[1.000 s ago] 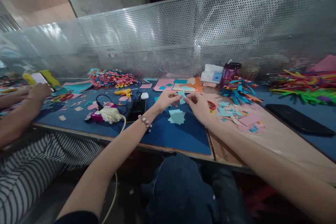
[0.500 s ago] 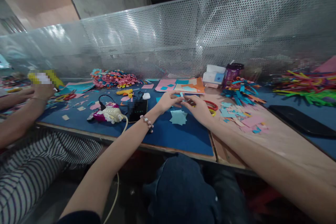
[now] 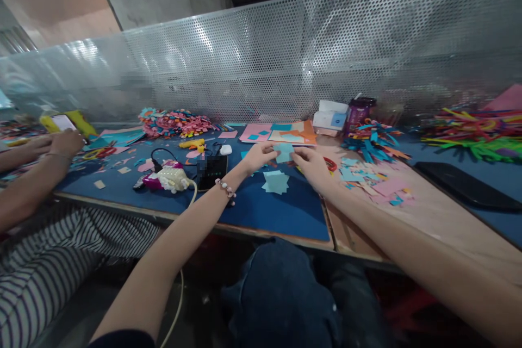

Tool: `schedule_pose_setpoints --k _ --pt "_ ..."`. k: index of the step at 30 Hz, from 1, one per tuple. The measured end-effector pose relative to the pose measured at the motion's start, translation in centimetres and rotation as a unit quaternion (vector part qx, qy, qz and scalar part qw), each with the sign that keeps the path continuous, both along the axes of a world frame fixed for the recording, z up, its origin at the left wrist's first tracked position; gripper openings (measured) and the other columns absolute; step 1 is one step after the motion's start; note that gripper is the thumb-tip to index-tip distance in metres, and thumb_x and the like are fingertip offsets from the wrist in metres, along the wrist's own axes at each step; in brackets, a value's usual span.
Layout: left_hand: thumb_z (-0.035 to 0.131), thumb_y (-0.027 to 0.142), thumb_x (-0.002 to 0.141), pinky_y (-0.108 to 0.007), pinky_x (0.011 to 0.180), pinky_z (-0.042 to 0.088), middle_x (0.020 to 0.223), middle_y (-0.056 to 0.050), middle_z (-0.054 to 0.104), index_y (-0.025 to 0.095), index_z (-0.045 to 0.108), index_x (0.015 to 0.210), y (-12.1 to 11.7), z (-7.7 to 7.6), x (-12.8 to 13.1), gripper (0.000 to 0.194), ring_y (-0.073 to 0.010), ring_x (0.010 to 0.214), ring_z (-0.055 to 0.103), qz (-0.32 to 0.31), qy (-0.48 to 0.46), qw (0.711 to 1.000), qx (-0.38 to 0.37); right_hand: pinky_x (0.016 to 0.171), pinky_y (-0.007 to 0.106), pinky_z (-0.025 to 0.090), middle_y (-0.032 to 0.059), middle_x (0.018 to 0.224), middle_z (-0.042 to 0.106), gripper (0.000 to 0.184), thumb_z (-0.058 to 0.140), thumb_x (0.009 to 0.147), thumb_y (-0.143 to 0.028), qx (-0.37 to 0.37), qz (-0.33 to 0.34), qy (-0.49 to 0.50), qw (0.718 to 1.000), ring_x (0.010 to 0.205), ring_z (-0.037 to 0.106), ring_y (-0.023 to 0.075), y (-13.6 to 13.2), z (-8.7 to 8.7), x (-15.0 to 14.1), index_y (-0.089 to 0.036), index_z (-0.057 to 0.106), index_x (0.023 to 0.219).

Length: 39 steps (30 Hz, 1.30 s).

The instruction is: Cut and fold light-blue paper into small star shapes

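A small light-blue piece of paper [image 3: 284,153] is held up flat between my two hands. My left hand [image 3: 260,157] pinches its left edge, and my right hand [image 3: 309,165] pinches the right one. Just below, on the blue table mat [image 3: 277,213], lies a small stack of light-blue paper squares [image 3: 275,181], its corners fanned out. Red-handled scissors [image 3: 330,163] lie partly hidden beside my right hand. Behind my hands are pink, orange and blue paper sheets [image 3: 281,134].
Paper scraps [image 3: 362,175] and a black phone [image 3: 468,186] lie on the right. A purple cup [image 3: 359,114] stands at the back. A power strip [image 3: 167,178], a yellow glue gun [image 3: 192,144] and a dark phone [image 3: 212,172] sit on the left, near another person's hands [image 3: 61,144].
The light-blue paper, seen as a narrow strip between my fingers before, now shows its flat face. My hands have moved slightly apart.
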<state>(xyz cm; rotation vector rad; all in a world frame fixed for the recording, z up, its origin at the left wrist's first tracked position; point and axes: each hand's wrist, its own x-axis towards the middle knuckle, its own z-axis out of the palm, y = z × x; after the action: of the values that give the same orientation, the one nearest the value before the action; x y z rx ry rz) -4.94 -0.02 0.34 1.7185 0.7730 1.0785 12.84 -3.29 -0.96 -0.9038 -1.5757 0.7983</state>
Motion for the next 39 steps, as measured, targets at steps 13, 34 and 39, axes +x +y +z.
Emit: schedule_pose_setpoints --k 13,34,39 --pt "0.067 0.030 0.073 -0.031 0.066 0.054 0.083 -0.006 0.064 0.011 0.062 0.095 0.0 0.2 0.0 0.030 -0.0135 0.072 0.059 0.008 -0.071 0.995 -0.069 0.070 0.031 0.050 0.0071 0.086 0.070 0.026 0.052 0.082 -0.027 0.122 -0.070 -0.130 0.981 0.071 0.064 0.0180 -0.4 -0.1 0.1 -0.016 0.069 0.098" --pt "0.064 0.022 0.073 -0.031 0.070 0.052 0.087 -0.007 0.066 0.011 0.065 0.095 -0.4 0.6 0.5 0.024 -0.0150 0.078 0.061 -0.002 -0.113 0.987 -0.111 0.073 0.031 0.049 0.0078 0.085 0.066 0.030 0.045 0.088 -0.023 0.297 -0.114 -0.231 0.919 0.075 0.060 0.0185 0.2 -0.9 -0.1 -0.018 0.068 0.106" --pt "0.063 0.034 0.077 -0.033 0.074 0.052 0.085 -0.007 0.062 0.010 0.064 0.098 -0.6 0.8 0.6 0.031 -0.0150 0.079 0.060 -0.012 -0.130 0.984 -0.118 0.076 0.032 0.049 0.0103 0.089 0.064 0.033 0.041 0.091 -0.023 0.331 -0.121 -0.271 0.896 0.080 0.060 0.0198 0.7 -1.3 0.2 -0.016 0.066 0.112"
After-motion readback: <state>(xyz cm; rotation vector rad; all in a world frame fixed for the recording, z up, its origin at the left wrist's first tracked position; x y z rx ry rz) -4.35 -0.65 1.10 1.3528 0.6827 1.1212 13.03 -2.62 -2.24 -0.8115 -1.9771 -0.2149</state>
